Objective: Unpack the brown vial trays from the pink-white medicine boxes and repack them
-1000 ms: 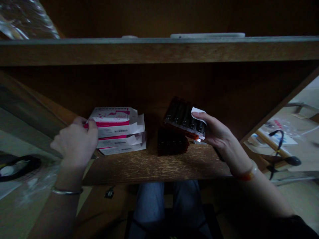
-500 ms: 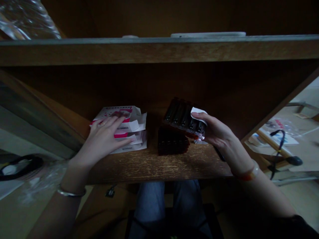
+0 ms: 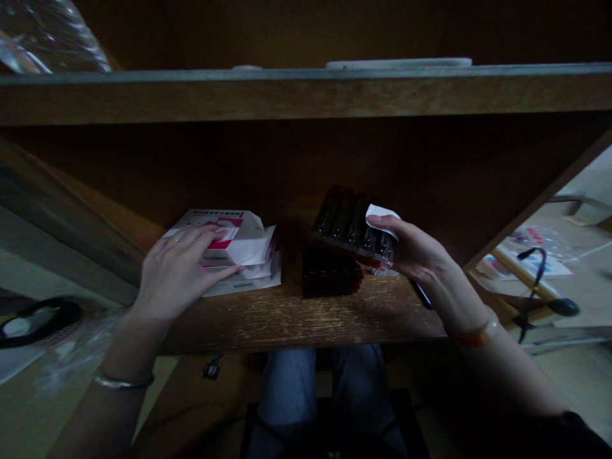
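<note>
On the left of the wooden shelf, white and pink cartons (image 3: 255, 237) lie stacked, with open end flaps toward the right. My left hand (image 3: 179, 271) grips the top carton, fingers over its upper face and thumb along the front edge. Held tilted in my right hand (image 3: 414, 252) is a clear plastic tray of dark brown vials (image 3: 351, 223). A white folded paper (image 3: 381, 220) sits under my right thumb against the tray. Just below, more dark vial trays (image 3: 331, 275) are stacked on the shelf; their details are lost in shadow.
An upper shelf board (image 3: 306, 99) crosses above both hands. A dark phone-like object (image 3: 421, 294) lies by my right wrist. Clear plastic wrap (image 3: 52, 35) hangs at upper left. Outside the right wall are a bar with a black cable (image 3: 538, 280).
My left hand has slid left, and the top carton has shifted left with it over the lower ones. My right hand and its vial tray are almost unmoved.
</note>
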Available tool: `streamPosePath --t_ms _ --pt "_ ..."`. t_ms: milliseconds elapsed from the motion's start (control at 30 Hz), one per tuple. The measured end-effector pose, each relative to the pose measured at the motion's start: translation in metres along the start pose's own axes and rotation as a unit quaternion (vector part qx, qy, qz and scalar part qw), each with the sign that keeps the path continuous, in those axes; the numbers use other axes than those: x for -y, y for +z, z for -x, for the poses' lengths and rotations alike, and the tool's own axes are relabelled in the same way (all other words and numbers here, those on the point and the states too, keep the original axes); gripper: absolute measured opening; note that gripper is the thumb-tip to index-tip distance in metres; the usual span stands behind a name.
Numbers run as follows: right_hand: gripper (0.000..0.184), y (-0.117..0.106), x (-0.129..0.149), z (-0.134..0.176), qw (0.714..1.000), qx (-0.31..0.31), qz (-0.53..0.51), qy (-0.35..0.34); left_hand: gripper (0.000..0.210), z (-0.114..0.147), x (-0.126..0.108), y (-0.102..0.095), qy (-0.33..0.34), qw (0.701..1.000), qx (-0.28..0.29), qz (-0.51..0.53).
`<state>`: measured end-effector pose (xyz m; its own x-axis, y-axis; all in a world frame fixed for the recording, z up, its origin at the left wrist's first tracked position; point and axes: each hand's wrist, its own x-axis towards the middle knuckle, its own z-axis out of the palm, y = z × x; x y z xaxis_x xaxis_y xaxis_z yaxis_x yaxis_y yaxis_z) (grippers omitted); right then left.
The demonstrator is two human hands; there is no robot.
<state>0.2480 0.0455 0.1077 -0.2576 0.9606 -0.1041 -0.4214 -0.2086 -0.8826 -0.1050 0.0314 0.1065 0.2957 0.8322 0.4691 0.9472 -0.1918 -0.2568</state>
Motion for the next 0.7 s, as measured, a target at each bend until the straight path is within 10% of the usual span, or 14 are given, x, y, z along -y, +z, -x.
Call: streamPosePath --t_ms 200,333,433,500,700 --pt "0.021 -0.001 0.001 0.001 0.999 0.022 0.033 -0.006 0.064 -0.004 -0.003 -0.003 0.004 0.999 -0.026 0.024" --pt "0.024 -0.002 -0.002 0.000 0.999 0.016 0.047 -0.002 0.043 -0.011 -0.029 -0.018 -0.049 0.964 -0.167 0.204" --pt "0.026 -0.002 -0.007 -0.001 0.998 0.008 0.059 0.029 0.034 -0.022 -0.065 -0.028 -0.121 0.875 -0.134 0.448" --pt "0.028 0.000 -0.010 -0.001 0.997 0.012 0.057 0.044 0.043 -0.032 -0.088 -0.030 -0.153 0.802 0.003 0.577" --pt "0.029 0.001 -0.015 -0.005 0.996 0.030 0.050 0.061 0.028 -0.055 -0.124 -0.013 -0.208 0.599 0.181 0.752"
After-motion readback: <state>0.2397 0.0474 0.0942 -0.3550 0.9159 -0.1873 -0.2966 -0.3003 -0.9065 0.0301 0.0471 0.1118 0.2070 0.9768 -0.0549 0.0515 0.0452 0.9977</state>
